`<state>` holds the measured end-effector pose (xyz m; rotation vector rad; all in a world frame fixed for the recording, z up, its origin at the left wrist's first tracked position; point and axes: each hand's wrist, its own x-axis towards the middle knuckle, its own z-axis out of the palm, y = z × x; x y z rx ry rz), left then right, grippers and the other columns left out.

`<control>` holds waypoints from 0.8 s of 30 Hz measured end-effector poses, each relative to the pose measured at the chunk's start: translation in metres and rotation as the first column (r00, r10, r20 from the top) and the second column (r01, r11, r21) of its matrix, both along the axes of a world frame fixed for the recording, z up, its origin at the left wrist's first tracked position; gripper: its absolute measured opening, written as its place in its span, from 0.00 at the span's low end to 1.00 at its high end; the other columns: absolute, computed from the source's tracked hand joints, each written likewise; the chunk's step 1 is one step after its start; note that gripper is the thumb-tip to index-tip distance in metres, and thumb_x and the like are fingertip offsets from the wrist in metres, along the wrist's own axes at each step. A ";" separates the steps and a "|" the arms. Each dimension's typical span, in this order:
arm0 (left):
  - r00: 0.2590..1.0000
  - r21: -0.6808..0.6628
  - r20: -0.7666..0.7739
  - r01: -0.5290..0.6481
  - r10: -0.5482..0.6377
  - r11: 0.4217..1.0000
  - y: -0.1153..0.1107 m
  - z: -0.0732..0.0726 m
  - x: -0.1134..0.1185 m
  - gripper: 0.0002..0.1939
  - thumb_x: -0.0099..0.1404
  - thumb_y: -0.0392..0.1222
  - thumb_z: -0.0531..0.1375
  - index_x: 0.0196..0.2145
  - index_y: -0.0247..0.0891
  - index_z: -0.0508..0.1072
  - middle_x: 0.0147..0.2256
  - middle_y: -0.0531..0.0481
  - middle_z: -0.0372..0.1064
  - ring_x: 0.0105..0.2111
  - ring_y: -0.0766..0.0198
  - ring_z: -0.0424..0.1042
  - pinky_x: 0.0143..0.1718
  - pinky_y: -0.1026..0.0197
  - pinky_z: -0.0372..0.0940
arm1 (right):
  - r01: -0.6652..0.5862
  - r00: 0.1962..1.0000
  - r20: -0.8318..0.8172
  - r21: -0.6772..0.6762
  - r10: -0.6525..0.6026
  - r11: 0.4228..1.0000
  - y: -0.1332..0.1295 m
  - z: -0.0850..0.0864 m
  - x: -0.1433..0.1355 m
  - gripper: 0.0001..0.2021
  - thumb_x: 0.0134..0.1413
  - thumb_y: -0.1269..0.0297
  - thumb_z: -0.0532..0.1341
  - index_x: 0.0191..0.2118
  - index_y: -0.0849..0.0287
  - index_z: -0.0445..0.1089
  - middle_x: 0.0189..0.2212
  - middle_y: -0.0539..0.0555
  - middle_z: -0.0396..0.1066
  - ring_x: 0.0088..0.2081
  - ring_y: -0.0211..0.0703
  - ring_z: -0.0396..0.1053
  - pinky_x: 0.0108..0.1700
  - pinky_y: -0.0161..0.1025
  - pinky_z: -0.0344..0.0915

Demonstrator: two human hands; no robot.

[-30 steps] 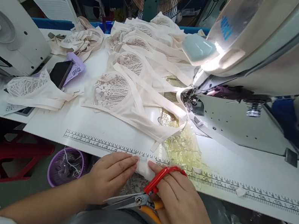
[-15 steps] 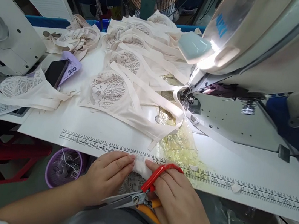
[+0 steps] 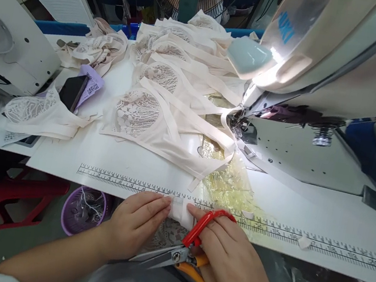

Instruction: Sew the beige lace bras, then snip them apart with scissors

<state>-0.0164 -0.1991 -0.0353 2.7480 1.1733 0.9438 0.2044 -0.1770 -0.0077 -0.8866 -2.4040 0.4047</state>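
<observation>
My left hand (image 3: 138,222) is closed, its fingertips pinching the edge of a pale cream lace bra (image 3: 181,212) at the table's front edge. The bra's lace part hangs down below the edge, partly behind the scissors. My right hand (image 3: 227,249) has scissors (image 3: 187,251) hooked in it, with a red loop over the fingers and orange on the other handle. Their blades point left, slightly apart, below the bra. The right fingertips also press on the bra's edge, a short span from the left ones. A printed ruler strip (image 3: 113,179) runs beneath both hands.
Several cream bras (image 3: 142,114) lie overlapped ahead, one strap reaching the sewing machine's needle area (image 3: 241,126). At left are a phone (image 3: 72,92), another bra (image 3: 34,110) and a second machine (image 3: 6,38). A purple basket (image 3: 67,214) and red stool (image 3: 15,203) stand below.
The view has shifted slightly, so the scene sits a little further right. Both hands keep their hold on the bra edge, and the scissors stay in the right hand.
</observation>
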 end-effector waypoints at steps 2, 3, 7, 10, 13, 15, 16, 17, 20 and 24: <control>1.000 -0.004 -0.002 -0.002 0.002 1.000 0.000 -0.001 0.000 0.17 0.64 0.30 0.53 0.51 0.27 0.65 0.47 0.39 0.69 0.51 0.55 0.65 0.47 0.50 0.69 | -0.008 1.000 -0.008 0.000 0.008 1.000 0.000 -0.001 0.000 0.13 0.48 0.82 0.49 0.33 0.61 0.66 0.42 0.60 0.73 0.39 0.47 0.69 0.39 0.46 0.69; 1.000 -0.007 -0.002 0.000 0.000 1.000 0.000 -0.002 0.000 0.17 0.64 0.30 0.53 0.51 0.27 0.65 0.48 0.39 0.69 0.51 0.55 0.65 0.47 0.50 0.69 | -0.012 1.000 -0.009 -0.003 0.012 1.000 0.000 -0.002 0.000 0.13 0.47 0.82 0.49 0.33 0.61 0.66 0.42 0.60 0.73 0.40 0.48 0.69 0.39 0.46 0.69; 1.000 -0.017 0.000 0.003 -0.003 1.000 -0.002 -0.005 -0.001 0.18 0.62 0.29 0.56 0.51 0.26 0.66 0.48 0.38 0.69 0.50 0.54 0.65 0.48 0.50 0.69 | -0.008 1.000 0.014 -0.022 0.008 1.000 -0.001 -0.003 0.001 0.12 0.47 0.81 0.50 0.32 0.60 0.66 0.42 0.60 0.72 0.39 0.48 0.69 0.40 0.47 0.69; 1.000 -0.024 -0.007 0.010 -0.010 1.000 -0.002 -0.008 -0.002 0.18 0.62 0.30 0.56 0.51 0.27 0.66 0.49 0.40 0.68 0.51 0.55 0.65 0.48 0.51 0.69 | 0.012 0.999 0.031 -0.030 -0.011 0.999 -0.001 -0.003 0.000 0.13 0.49 0.81 0.49 0.32 0.61 0.67 0.38 0.59 0.73 0.38 0.47 0.68 0.39 0.46 0.69; 0.999 -0.025 -0.035 -0.002 0.001 1.000 -0.001 -0.009 -0.003 0.17 0.64 0.33 0.55 0.51 0.30 0.66 0.50 0.41 0.67 0.52 0.56 0.64 0.49 0.50 0.68 | 0.031 0.999 0.028 -0.028 -0.030 0.999 -0.002 -0.002 0.000 0.12 0.52 0.80 0.49 0.33 0.63 0.68 0.34 0.59 0.72 0.38 0.47 0.69 0.40 0.45 0.69; 0.998 -0.002 -0.063 -0.020 0.020 1.000 0.000 -0.007 -0.001 0.16 0.65 0.34 0.54 0.50 0.31 0.67 0.49 0.42 0.68 0.51 0.57 0.65 0.48 0.52 0.69 | 0.037 0.999 0.024 -0.030 -0.036 0.999 -0.002 -0.002 -0.001 0.12 0.53 0.79 0.49 0.33 0.63 0.68 0.32 0.59 0.72 0.37 0.47 0.69 0.40 0.45 0.69; 0.997 0.024 -0.075 -0.027 0.029 0.999 0.001 -0.005 0.000 0.15 0.65 0.34 0.54 0.49 0.30 0.67 0.48 0.43 0.69 0.50 0.57 0.66 0.47 0.53 0.70 | 0.040 0.999 0.020 -0.033 -0.039 0.999 -0.003 -0.001 -0.001 0.12 0.53 0.79 0.49 0.33 0.63 0.68 0.32 0.59 0.72 0.37 0.47 0.69 0.39 0.45 0.69; 0.996 0.054 -0.085 -0.036 0.041 0.998 0.002 -0.004 0.002 0.15 0.65 0.35 0.54 0.48 0.30 0.68 0.46 0.43 0.70 0.48 0.58 0.67 0.46 0.54 0.70 | 0.043 0.999 0.017 -0.036 -0.042 0.998 -0.003 -0.001 -0.001 0.12 0.53 0.79 0.49 0.33 0.63 0.68 0.33 0.59 0.72 0.37 0.46 0.69 0.40 0.44 0.69; 0.991 0.107 -0.103 -0.075 0.086 0.991 0.004 0.000 0.007 0.14 0.64 0.34 0.55 0.47 0.32 0.70 0.43 0.45 0.72 0.44 0.59 0.69 0.43 0.56 0.72 | 0.041 0.999 0.012 -0.037 -0.040 0.998 -0.003 -0.001 -0.002 0.13 0.53 0.80 0.48 0.36 0.64 0.69 0.34 0.59 0.72 0.38 0.47 0.69 0.41 0.45 0.69; 0.987 0.104 -0.115 -0.103 0.115 0.989 0.004 0.001 0.011 0.14 0.63 0.34 0.56 0.47 0.34 0.70 0.42 0.46 0.72 0.42 0.59 0.70 0.42 0.56 0.71 | 0.028 1.000 -0.002 -0.017 -0.028 0.999 -0.002 -0.003 -0.002 0.12 0.53 0.80 0.50 0.38 0.66 0.68 0.33 0.59 0.72 0.39 0.49 0.68 0.42 0.47 0.69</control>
